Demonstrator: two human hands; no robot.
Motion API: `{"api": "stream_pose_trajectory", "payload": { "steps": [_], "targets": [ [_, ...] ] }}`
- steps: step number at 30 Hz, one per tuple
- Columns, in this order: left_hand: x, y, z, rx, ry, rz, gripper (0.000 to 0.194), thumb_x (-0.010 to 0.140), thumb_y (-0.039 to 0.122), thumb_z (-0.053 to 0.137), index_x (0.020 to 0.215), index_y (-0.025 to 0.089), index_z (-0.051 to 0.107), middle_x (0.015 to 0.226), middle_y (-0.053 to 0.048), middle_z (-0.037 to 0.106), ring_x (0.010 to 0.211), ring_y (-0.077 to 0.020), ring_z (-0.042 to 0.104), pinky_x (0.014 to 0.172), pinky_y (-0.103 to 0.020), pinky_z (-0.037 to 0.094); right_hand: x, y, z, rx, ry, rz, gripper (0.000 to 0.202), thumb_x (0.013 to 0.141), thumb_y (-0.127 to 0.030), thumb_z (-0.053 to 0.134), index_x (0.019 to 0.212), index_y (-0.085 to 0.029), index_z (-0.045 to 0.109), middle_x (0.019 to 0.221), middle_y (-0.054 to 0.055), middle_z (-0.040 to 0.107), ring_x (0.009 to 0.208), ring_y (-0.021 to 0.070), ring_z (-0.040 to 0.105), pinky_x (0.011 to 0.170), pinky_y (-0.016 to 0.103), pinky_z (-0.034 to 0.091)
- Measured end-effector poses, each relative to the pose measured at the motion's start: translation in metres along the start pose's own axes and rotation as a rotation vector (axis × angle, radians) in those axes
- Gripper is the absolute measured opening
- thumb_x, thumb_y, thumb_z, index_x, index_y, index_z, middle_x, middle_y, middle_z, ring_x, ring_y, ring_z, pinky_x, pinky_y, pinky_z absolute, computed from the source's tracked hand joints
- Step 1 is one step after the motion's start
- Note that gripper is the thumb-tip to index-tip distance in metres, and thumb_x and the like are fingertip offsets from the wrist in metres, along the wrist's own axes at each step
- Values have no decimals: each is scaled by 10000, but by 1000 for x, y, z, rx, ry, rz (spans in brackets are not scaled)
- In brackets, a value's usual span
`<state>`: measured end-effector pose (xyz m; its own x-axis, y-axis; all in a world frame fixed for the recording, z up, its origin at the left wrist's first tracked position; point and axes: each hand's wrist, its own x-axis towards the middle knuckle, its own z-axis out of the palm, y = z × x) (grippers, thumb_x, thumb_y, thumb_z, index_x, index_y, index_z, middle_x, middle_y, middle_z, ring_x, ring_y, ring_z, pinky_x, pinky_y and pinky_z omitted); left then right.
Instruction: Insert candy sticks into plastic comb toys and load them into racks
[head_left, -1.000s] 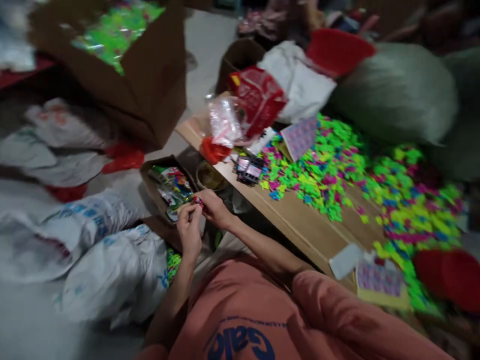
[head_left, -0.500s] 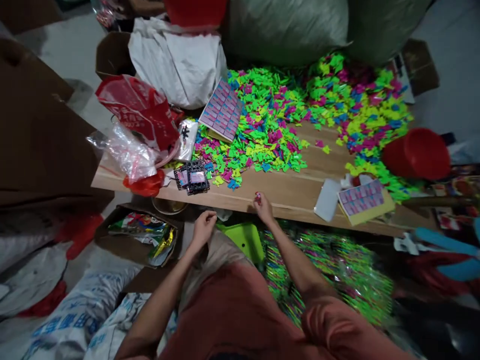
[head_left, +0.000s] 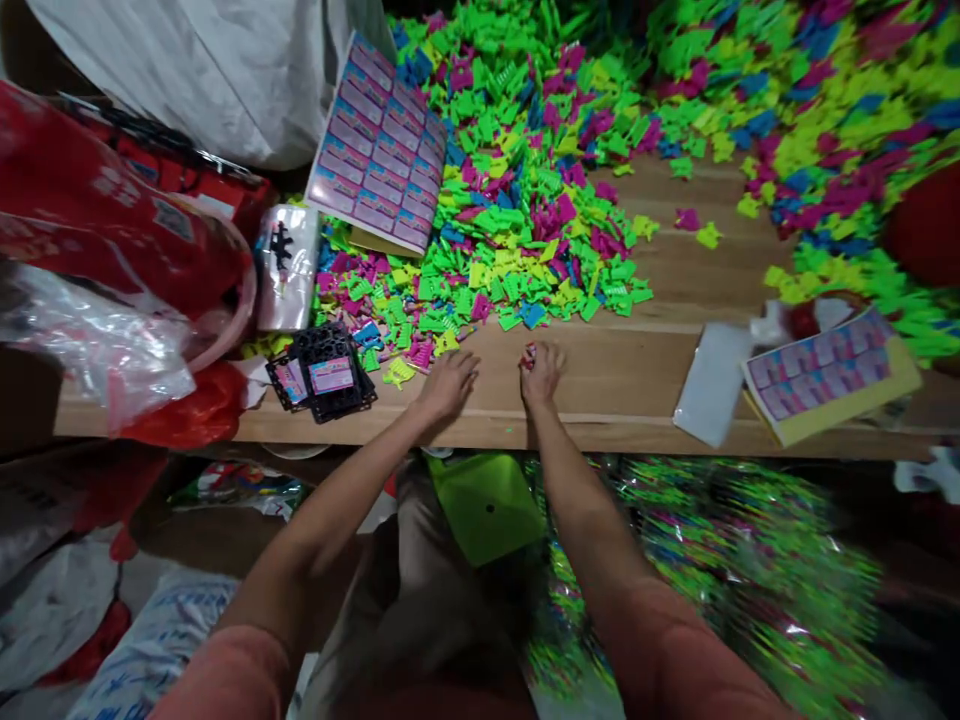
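My left hand [head_left: 448,385] lies palm down on the wooden table [head_left: 600,385], its fingers stretched out and nothing seen in them. It rests at the near edge of a heap of small green, pink, yellow and blue plastic pieces [head_left: 517,230]. A yellow piece [head_left: 398,372] sits just left of it. My right hand [head_left: 543,375] is on the bare wood a little to the right, fingers curled around a small red object [head_left: 529,355] whose kind I cannot make out. Black lattice-like plastic pieces with pink labels [head_left: 330,377] are stacked farther left.
A sheet of pink labels [head_left: 379,150] leans on the heap. Another label sheet [head_left: 821,370] and a white flat piece [head_left: 712,385] lie at right. A red plastic bag [head_left: 112,190] and a clear packet [head_left: 289,270] stand left. A green stool [head_left: 487,505] is below the table edge.
Both hands have moved forward onto the table from its near edge. My left hand has gone from a closed shape to stretched fingers. The view has come closer to the tabletop.
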<state>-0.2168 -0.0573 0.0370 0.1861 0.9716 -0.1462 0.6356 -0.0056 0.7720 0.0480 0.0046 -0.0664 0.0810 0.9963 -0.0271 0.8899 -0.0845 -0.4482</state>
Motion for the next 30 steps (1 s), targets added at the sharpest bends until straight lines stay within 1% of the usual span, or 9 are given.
{"api": "stream_pose_trajectory", "payload": {
  "steps": [4,9,11,16,18,21,23,27,30],
  "targets": [
    [41,-4,16,150,-62,43,375,974,118,738,1337,196,789,1683,-177,657,1652,-401,479,1400,-596,316,-2,9,15,-23,52,9,590,1052,-454,664,1553,-144,630,1731,292,527,1595,436,413,1366,719,238],
    [55,-10,8,329,-52,-68,250,1080,153,558,1114,178,804,1369,-256,780,1434,-484,573,1248,-701,363,0,8,15,-87,75,-23,852,987,-612,781,1646,-133,533,1801,320,434,1685,462,346,1385,776,195],
    [64,-6,4,367,-40,-94,271,1113,201,534,1111,183,804,1345,-250,776,1395,-487,570,1206,-692,382,1,6,12,-100,38,-20,928,972,-644,807,1680,-137,486,1828,328,385,1720,470,298,1381,806,174],
    [107,14,-7,374,50,-163,309,1132,216,548,1361,143,742,1444,-252,699,1366,-445,577,1150,-578,452,4,3,-4,-95,-64,-43,1069,917,-654,879,1735,-163,396,1866,332,287,1761,504,192,1347,864,163],
    [127,19,-10,354,92,-196,325,1105,179,610,1411,126,705,1455,-246,686,1373,-424,586,1168,-531,455,1,1,-13,-77,-90,-98,997,894,-625,911,1682,-181,492,1857,304,323,1752,514,200,1349,852,163],
    [152,23,-11,289,96,-225,352,1058,138,692,1409,115,678,1465,-252,683,1424,-427,562,1223,-528,424,-6,-4,-23,-28,-101,-127,454,988,-493,829,1347,-225,758,1728,233,535,1642,483,373,1338,768,245],
    [163,23,-9,210,92,-249,318,1024,88,701,1342,106,691,1447,-271,691,1447,-448,543,1244,-561,402,-12,-10,-25,26,-110,-81,185,1048,-388,734,1119,-235,810,1549,207,677,1494,448,490,1286,719,312],
    [172,21,-6,89,109,-284,293,983,-12,618,1221,132,712,1368,-267,722,1417,-447,571,1243,-592,400,-12,-22,-23,119,-115,1,165,1062,-315,681,1045,-227,819,1380,211,763,1349,430,539,1230,698,339],
    [170,20,-9,-54,154,-314,331,942,5,701,1209,199,715,1277,-185,746,1361,-399,616,1221,-535,441,-6,-32,-22,226,-98,8,158,1060,-285,661,1041,-224,806,1336,189,798,1345,412,573,1265,688,330]
  ]
}}
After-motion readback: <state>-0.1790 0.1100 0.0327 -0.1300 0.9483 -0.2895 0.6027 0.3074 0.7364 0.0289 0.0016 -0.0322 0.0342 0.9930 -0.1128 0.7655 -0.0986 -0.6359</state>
